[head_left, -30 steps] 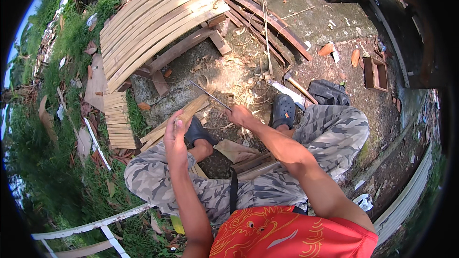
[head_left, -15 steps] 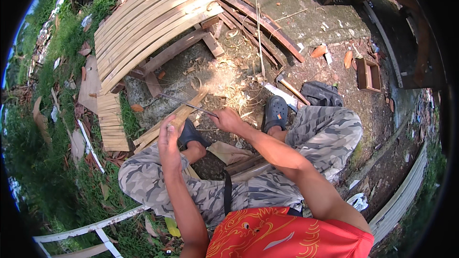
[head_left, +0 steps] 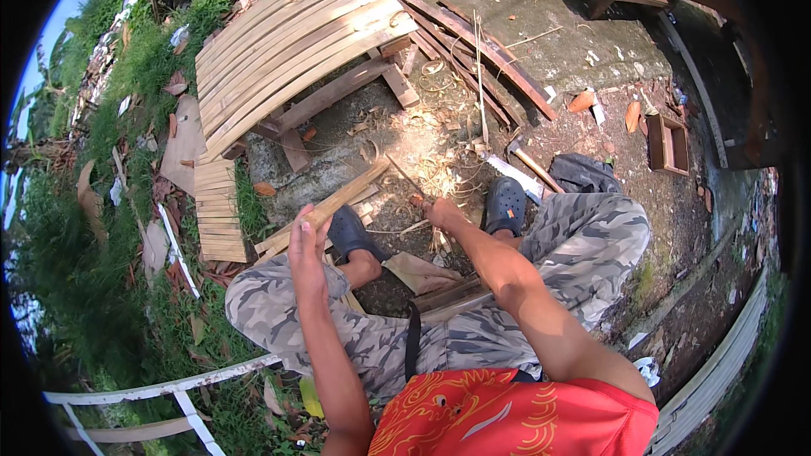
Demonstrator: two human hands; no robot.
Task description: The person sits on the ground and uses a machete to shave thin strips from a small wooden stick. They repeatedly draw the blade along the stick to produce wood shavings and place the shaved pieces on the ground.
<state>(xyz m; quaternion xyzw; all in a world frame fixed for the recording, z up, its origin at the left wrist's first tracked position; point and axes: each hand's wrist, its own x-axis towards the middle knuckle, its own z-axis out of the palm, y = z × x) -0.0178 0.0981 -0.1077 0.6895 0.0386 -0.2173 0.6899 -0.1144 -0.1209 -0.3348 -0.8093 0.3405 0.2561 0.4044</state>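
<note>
A pale bamboo slat [head_left: 351, 192] slants up and away from my left hand [head_left: 307, 241], which grips its near end above my left knee. My right hand [head_left: 445, 216], to the right, is closed round the handle of a long, thin-bladed knife [head_left: 405, 175]. The blade points up and left, its tip close to the slat's far end; whether they touch I cannot tell. Pale curled shavings [head_left: 435, 160] litter the ground beyond my hands. More slats [head_left: 274, 242] lie beneath the held one, partly hidden by my left hand.
A slatted bench [head_left: 300, 51] stands ahead on the left. Dark planks [head_left: 481, 55] lie behind the shavings. A handsaw [head_left: 515, 176] and a hammer [head_left: 535, 166] rest beside my right shoe [head_left: 505, 205]. Farther right is a small wooden box [head_left: 667, 144].
The knife has swung from lying across the slat to pointing up and left near its far end. My right hand has moved right; my left hand keeps its grip. The whole view has shifted slightly.
</note>
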